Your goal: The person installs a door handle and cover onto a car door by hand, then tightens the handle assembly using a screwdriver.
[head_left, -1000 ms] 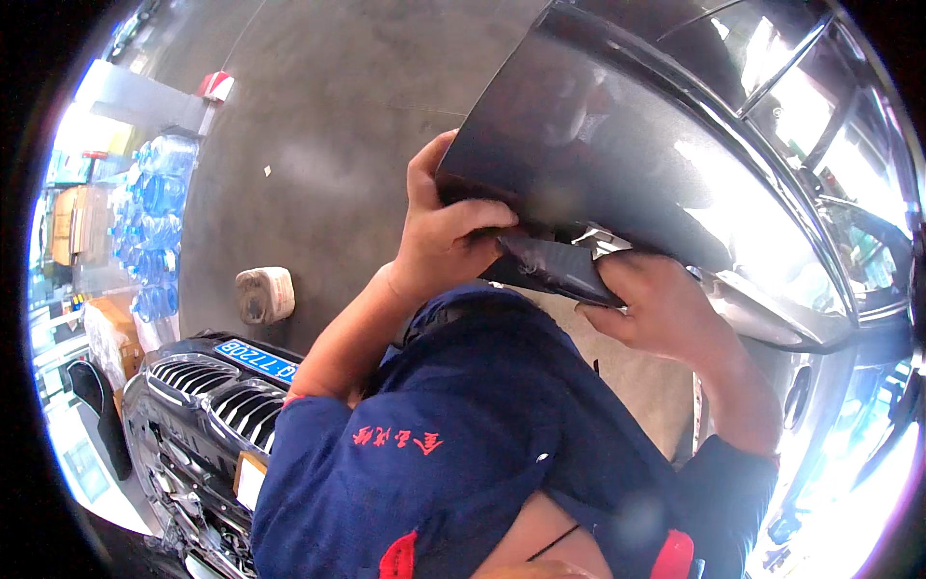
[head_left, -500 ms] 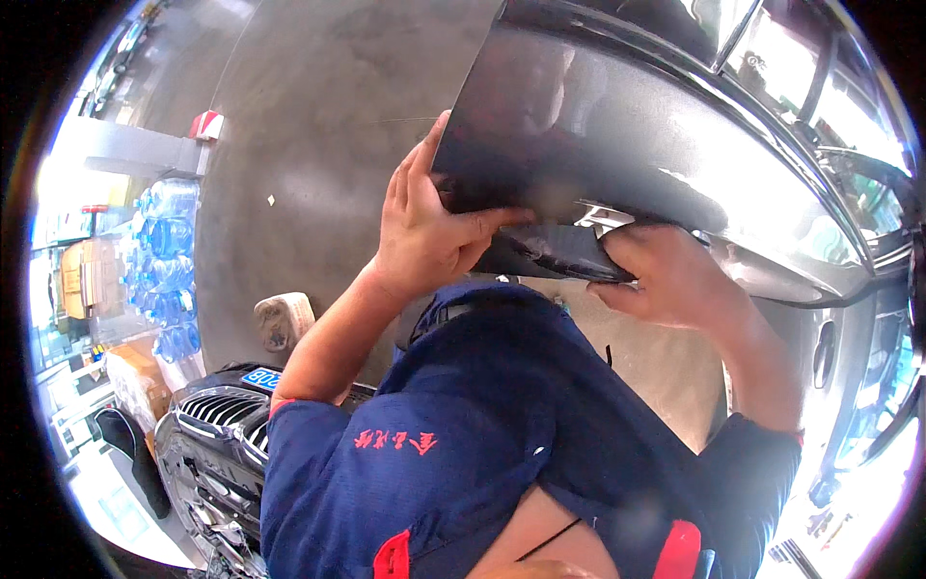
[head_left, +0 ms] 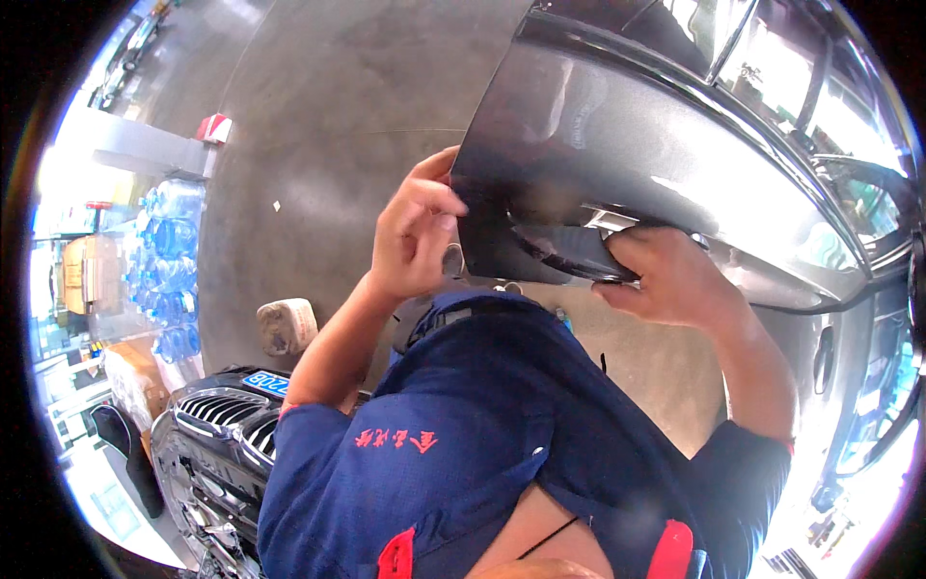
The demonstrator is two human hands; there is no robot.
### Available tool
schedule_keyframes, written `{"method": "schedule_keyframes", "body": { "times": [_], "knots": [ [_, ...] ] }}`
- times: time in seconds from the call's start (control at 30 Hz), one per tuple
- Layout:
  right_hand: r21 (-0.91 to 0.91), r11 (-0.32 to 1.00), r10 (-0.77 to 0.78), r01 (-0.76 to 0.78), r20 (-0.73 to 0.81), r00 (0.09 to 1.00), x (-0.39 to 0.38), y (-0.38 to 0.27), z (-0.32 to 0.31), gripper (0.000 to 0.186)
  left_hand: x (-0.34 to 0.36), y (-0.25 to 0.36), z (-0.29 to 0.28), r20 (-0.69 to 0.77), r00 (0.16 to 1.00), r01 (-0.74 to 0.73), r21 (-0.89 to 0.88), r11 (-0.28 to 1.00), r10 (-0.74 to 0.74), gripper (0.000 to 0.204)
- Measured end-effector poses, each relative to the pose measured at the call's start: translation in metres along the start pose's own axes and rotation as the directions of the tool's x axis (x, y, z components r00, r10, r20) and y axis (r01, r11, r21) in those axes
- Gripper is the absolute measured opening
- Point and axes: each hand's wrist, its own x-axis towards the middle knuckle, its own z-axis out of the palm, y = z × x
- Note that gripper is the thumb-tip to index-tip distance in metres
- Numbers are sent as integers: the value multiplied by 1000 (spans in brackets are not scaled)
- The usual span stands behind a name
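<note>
1. Strip [head_left: 569, 253], dark, glossy and curved, lies at the lower edge of a dark grey car panel [head_left: 598, 125], inward from that panel's lower left corner. I cannot tell whether it is joined to the panel or only rests against it.

2. Its long axis slants from the upper left down to the right, so one end faces each of my hands.

3. My right hand [head_left: 670, 275] is the nearer one: it grips the right end, fingers over the top and thumb beneath, pinching it.

4. My left hand [head_left: 415, 227] is loosely curled and unclosed, apart from the strip, off to the left. Its fingertips come up to the panel's left edge; whether they press on it or only skim it, I cannot tell.

5. The relation that counts, as I judge it, is the stretch between my left hand and the strip's free left end: that end points up and left, with the panel's dark lower left part in between.

6. A bright metallic piece [head_left: 612, 220] shows just above my right fingers, between the strip and the panel.
</note>
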Motion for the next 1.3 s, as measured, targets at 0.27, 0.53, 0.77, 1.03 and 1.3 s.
{"method": "schedule_keyframes", "body": {
  "times": [0.27,0.53,0.77,1.03,1.3],
  "knots": [
    [-35,999,23,-23,-23,999,2,-2,3,39,12,14,29,13,923,364,-346,865,-384,85],
    [10,922,379,-387,-221,898,15,-43,12,39,25,11,0,238,812,581,-413,701,-533,93],
    [38,842,460,-538,-570,680,23,-64,45,39,40,-33,-28,497,798,585,-506,634,-341,104],
    [284,558,609,-780,-779,152,46,-109,113,79,59,-98,-54,669,733,579,-517,630,-124,95],
    [825,-26,984,-565,-77,-158,36,-190,351,34,61,-159,-54,596,801,323,-500,803,49,57]
  ]
}}
